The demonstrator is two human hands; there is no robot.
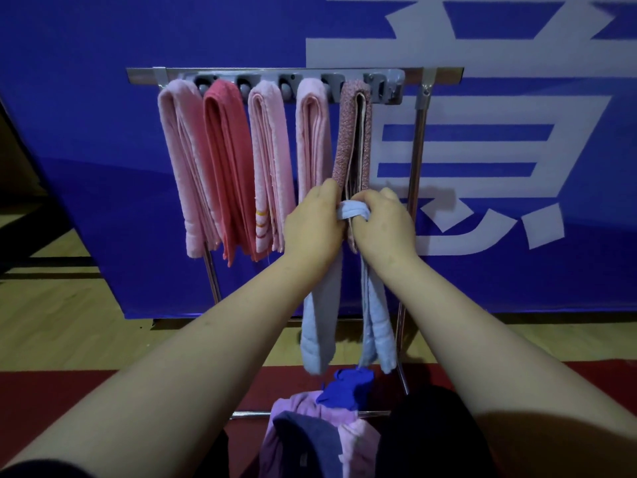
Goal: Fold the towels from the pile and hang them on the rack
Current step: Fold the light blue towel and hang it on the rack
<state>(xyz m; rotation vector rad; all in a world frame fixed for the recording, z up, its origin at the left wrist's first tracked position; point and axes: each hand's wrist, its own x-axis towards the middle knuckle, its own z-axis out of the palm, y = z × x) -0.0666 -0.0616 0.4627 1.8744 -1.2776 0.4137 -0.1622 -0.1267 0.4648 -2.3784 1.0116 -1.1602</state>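
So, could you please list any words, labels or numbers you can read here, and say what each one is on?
Banner, upper character: large, white, Chinese; cut off by the picture's top edge, unreadable.
Banner, lower character: large, white, Chinese; partly hidden behind the rack, so I cannot read it for certain.
Towels: no text; one bears only orange stripes.

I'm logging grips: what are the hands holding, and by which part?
The left hand and right hand both grip the light blue towel at its bunched middle; both ends hang down.
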